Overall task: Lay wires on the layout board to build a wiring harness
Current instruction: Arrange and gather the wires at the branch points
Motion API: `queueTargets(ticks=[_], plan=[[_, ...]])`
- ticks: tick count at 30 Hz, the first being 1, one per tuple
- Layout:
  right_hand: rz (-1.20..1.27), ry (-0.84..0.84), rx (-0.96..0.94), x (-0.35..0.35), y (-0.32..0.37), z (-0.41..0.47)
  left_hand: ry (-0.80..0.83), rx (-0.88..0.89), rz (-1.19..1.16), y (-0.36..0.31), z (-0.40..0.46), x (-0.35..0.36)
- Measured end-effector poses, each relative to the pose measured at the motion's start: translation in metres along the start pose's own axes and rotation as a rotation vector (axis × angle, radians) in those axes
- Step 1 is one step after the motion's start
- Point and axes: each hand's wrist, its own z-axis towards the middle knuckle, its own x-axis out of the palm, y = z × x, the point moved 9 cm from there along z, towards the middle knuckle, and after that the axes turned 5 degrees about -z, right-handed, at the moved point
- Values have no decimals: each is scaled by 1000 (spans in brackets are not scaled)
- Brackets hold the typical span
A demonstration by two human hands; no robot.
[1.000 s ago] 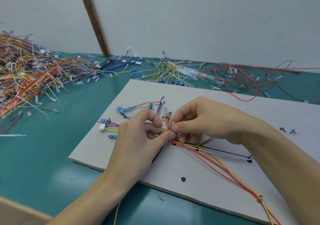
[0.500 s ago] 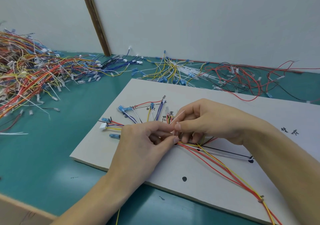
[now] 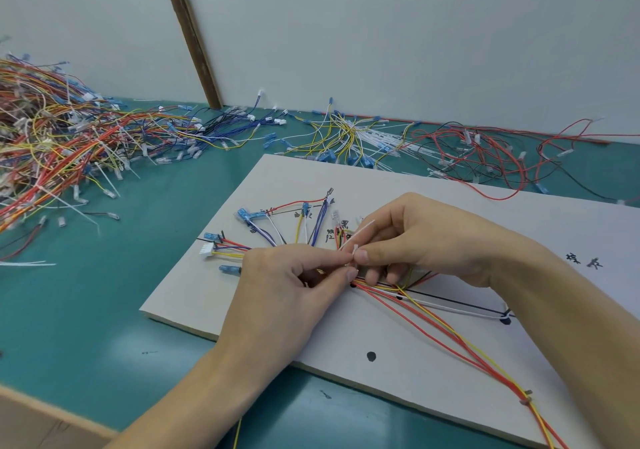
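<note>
Both hands are binding the wires [image 3: 408, 301] on the white board [image 3: 398, 372]: the left hand [image 3: 291, 286] and right hand [image 3: 412, 241] are pinching a white cable tie [image 3: 356, 241]; next is probably pulling it snug

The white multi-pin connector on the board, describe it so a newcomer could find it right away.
Start at the white layout board and go to its left edge. The white connector lies there, left of the left hand. Unlike the neighbouring blue terminals, it is white and comb-shaped.
</note>
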Motion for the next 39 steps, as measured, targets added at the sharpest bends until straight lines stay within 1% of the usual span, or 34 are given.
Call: queueTargets(ticks=[9, 19, 27, 31, 39], plan=[[-18, -21, -11, -1, 1, 0, -7, 26, 8, -2, 1, 0], [-66, -26, -30, 0, 5, 0, -17, 14, 29, -3, 0, -1], [-139, -64, -40, -1, 7, 0, -23, -6, 18, 0, 2, -1], [-148, -13, -43, 1, 8, -3, -9, -31, -7, 3, 2, 0], [-48, -16, -22, -1, 7, -2, 2, -90, -63, 5, 5, 2]])
